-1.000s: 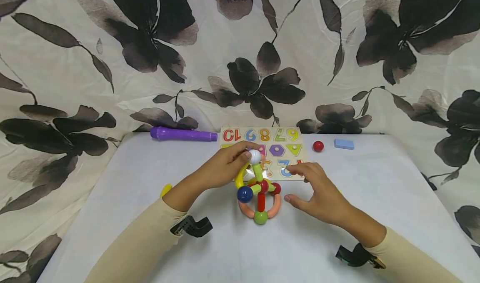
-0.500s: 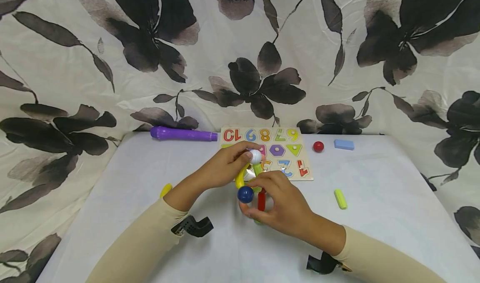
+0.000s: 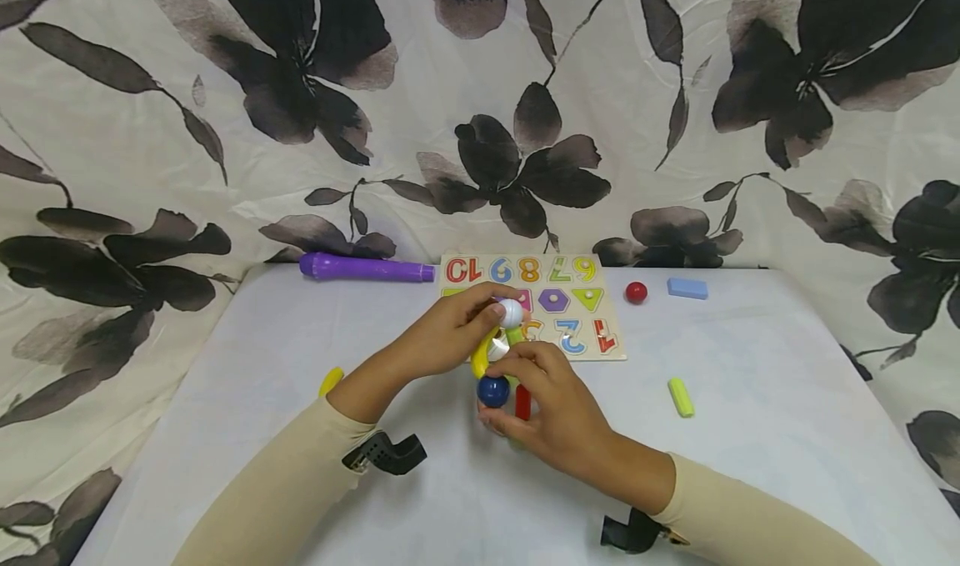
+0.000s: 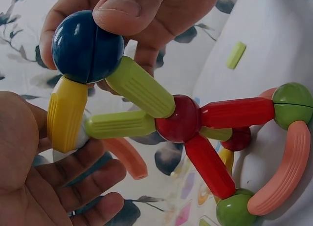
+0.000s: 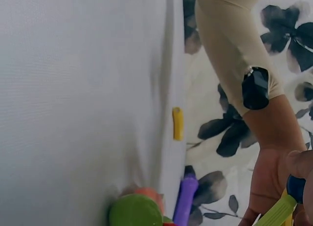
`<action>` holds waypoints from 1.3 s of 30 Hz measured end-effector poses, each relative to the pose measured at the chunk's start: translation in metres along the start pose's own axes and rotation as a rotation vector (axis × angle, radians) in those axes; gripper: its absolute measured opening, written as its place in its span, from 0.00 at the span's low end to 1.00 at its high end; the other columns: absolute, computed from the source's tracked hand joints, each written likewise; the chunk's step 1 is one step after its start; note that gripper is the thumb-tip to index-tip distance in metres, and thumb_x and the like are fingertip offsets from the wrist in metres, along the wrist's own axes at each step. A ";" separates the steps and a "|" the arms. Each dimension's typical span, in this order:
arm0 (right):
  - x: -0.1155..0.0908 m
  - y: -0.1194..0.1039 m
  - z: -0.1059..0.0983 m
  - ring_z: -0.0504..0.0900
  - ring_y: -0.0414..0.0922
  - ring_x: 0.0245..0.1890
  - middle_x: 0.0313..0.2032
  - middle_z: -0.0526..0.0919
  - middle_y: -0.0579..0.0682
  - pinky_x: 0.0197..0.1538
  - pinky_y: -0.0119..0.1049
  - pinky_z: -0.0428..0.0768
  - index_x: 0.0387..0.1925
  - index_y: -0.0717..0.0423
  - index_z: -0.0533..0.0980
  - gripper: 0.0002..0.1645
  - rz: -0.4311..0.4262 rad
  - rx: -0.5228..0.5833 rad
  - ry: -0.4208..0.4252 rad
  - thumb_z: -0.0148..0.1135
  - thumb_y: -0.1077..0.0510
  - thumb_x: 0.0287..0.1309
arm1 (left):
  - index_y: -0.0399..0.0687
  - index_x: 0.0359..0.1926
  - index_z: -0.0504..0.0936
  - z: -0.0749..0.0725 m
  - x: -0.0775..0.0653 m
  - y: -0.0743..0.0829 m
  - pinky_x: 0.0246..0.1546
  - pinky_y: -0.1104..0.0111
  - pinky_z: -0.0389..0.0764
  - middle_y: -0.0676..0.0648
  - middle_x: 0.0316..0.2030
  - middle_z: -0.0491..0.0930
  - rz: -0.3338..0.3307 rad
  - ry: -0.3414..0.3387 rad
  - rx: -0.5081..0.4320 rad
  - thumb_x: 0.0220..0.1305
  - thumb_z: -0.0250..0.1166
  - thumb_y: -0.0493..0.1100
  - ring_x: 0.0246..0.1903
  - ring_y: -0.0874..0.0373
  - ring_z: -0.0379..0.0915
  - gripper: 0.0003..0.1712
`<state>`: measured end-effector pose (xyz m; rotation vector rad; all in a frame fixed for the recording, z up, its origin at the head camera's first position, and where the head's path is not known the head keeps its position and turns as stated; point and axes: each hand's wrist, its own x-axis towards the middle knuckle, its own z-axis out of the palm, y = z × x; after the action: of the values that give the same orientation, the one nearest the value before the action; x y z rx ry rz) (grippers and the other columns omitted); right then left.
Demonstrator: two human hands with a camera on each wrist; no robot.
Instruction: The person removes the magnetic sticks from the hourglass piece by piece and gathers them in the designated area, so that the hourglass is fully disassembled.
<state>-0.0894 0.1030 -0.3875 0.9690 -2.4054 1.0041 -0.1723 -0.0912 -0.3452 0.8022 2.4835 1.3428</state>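
A magnetic ball-and-stick model [image 4: 178,118] stands between both hands, with lime, red and yellow sticks and curved salmon ones around a red centre ball. At its top, my left hand [image 3: 448,333] holds the white ball [image 3: 512,313] between thumb and fingers. My right hand [image 3: 558,408] pinches the blue ball [image 4: 88,47] at the model's near side. The left wrist view has a yellow curved stick [image 4: 67,116] and a lime stick [image 4: 142,86] meeting that blue ball. Green balls [image 4: 293,106] sit at the model's far ends. In the head view, the right hand hides much of the model.
Behind the model lies a number puzzle board [image 3: 611,333], with a purple toy microphone [image 3: 367,268] to its left. A red ball [image 3: 636,293], a light blue block [image 3: 687,288] and a lime stick [image 3: 681,398] lie rightward. A yellow piece [image 3: 331,380] shows beside the left forearm.
My right hand has moved left from beside the model, fingers apart, to grip its blue ball. The lime stick on the right came into sight. The left hand stays on the white ball.
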 end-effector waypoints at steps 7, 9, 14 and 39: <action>-0.003 0.001 -0.003 0.72 0.45 0.56 0.53 0.71 0.51 0.54 0.36 0.82 0.54 0.50 0.77 0.33 0.025 0.035 -0.014 0.84 0.53 0.48 | 0.56 0.67 0.76 0.000 -0.001 -0.001 0.45 0.64 0.83 0.51 0.50 0.83 -0.006 0.005 0.007 0.80 0.53 0.49 0.44 0.56 0.80 0.19; -0.004 0.001 -0.004 0.72 0.44 0.56 0.53 0.71 0.50 0.54 0.37 0.83 0.54 0.50 0.77 0.33 0.044 0.064 -0.020 0.84 0.53 0.48 | 0.56 0.67 0.76 0.000 -0.001 -0.001 0.46 0.64 0.83 0.51 0.50 0.83 -0.009 0.008 0.012 0.80 0.53 0.49 0.45 0.57 0.80 0.19; -0.006 0.001 -0.006 0.72 0.43 0.55 0.54 0.71 0.49 0.48 0.39 0.85 0.55 0.49 0.77 0.32 0.083 0.126 -0.028 0.83 0.56 0.48 | 0.55 0.67 0.76 -0.001 -0.002 0.000 0.48 0.63 0.83 0.50 0.50 0.83 -0.010 0.006 0.004 0.80 0.54 0.49 0.46 0.57 0.80 0.20; -0.014 0.025 -0.024 0.77 0.43 0.49 0.52 0.78 0.46 0.54 0.35 0.82 0.56 0.55 0.73 0.28 0.062 0.307 0.000 0.67 0.68 0.52 | 0.48 0.65 0.75 -0.002 -0.011 -0.002 0.48 0.60 0.84 0.47 0.49 0.83 -0.048 0.051 0.003 0.78 0.58 0.49 0.47 0.54 0.81 0.20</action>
<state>-0.0959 0.1397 -0.3903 0.9961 -2.3372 1.4262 -0.1640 -0.0994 -0.3464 0.7130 2.5272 1.3610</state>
